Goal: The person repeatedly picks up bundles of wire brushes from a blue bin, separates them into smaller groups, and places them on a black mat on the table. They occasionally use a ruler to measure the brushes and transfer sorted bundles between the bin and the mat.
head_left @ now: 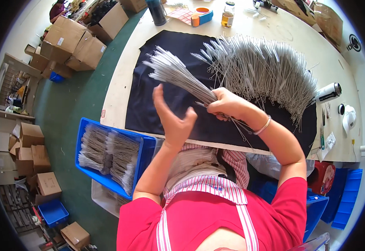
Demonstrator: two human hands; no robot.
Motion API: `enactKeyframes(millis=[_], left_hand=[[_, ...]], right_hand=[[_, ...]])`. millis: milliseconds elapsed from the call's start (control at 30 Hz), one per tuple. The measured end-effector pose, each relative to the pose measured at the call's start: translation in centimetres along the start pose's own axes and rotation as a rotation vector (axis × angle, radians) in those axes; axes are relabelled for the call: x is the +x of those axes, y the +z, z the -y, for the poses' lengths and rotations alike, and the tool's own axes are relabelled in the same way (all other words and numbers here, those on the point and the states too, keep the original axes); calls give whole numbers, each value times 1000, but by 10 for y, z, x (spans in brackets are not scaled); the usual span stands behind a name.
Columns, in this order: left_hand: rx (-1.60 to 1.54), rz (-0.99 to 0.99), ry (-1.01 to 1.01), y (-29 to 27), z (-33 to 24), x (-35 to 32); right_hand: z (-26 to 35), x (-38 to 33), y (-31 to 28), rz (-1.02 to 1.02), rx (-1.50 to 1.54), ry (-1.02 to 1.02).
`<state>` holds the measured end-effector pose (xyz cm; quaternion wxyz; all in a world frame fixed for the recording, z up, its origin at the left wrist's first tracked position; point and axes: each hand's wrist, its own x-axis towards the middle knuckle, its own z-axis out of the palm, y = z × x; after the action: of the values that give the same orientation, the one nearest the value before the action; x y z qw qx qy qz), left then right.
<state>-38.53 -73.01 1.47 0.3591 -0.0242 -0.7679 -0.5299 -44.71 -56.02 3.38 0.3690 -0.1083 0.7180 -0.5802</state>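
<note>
A thick bundle of thin wire brushes (pixel 178 75) with pale bristle ends is gripped in my right hand (pixel 226 103), its bristles pointing away to the far left. A few looped wire ends stick out below that fist. My left hand (pixel 172 121) is raised beside the bundle, fingers and thumb apart, holding nothing. Under both hands lies a dark cloth (pixel 144 104) on the table. To the right, a big heap of the same brushes (pixel 261 69) covers the cloth, bristles mostly toward the far side and looped wire ends toward me.
At my left stands a blue bin (pixel 107 182) filled with more brushes. On the pale table (pixel 126 62) are a jar of yellowish liquid (pixel 228 14), a tape roll (pixel 202 17), a dark bottle (pixel 156 12) and a white cylinder (pixel 328 92). Cardboard boxes (pixel 65 39) line the left side.
</note>
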Motion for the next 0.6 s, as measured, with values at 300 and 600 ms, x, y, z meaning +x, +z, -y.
enactKeyframes(millis=[300,600], left_hand=[[366,493,357,0,23,8],[-151,92,266,0,4,54]], right_hand=[[82,-40,57,-132,-1364,-201],[198,-72,68,-435,-1749,-830]])
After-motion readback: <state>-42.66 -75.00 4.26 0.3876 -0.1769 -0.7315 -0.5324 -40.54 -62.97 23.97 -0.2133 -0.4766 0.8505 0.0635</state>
